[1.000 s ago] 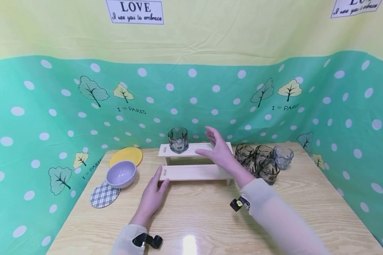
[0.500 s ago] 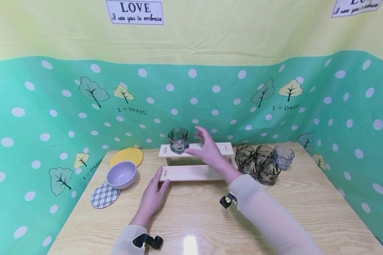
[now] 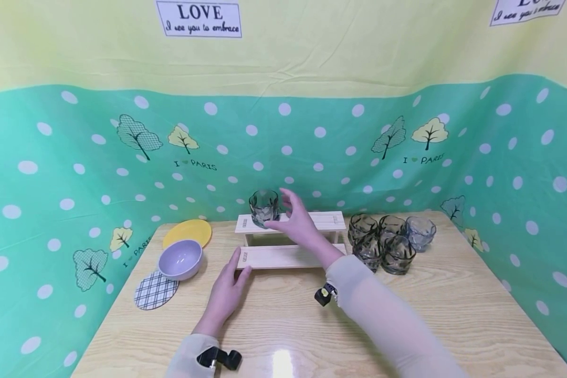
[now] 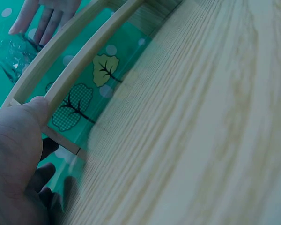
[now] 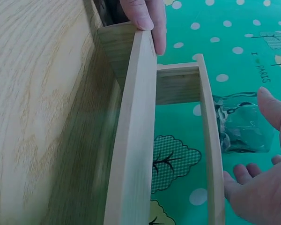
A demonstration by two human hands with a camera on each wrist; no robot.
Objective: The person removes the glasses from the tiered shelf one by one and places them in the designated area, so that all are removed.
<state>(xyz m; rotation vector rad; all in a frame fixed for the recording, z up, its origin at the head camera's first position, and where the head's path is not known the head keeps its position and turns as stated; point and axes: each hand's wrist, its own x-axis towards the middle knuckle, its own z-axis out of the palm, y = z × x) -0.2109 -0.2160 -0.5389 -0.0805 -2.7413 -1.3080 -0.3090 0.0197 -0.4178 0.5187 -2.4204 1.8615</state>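
Observation:
A two-step wooden shelf point(image 3: 283, 256) stands mid-table. One grey faceted glass point(image 3: 263, 208) sits upright on the left end of its upper step. My right hand point(image 3: 287, 216) hovers just right of that glass, with fingers spread and nothing held. In the right wrist view the right hand point(image 5: 264, 173) is cupped close to the glass point(image 5: 243, 127), with a small gap. My left hand point(image 3: 228, 281) lies flat on the table, fingers straight, its tips against the left end of the lower step. The left wrist view shows my thumb point(image 4: 37, 108) against that shelf end point(image 4: 61, 89).
Several grey glasses point(image 3: 388, 240) cluster right of the shelf. A yellow plate point(image 3: 187, 231), a lilac bowl point(image 3: 179, 258) and a checked coaster point(image 3: 154, 290) sit at the left. Spotted green cloth walls the wooden table point(image 3: 288, 325) on three sides.
My right hand has moved left along the upper step, from the shelf's right part to beside the glass. My left hand and the shelf have not moved.

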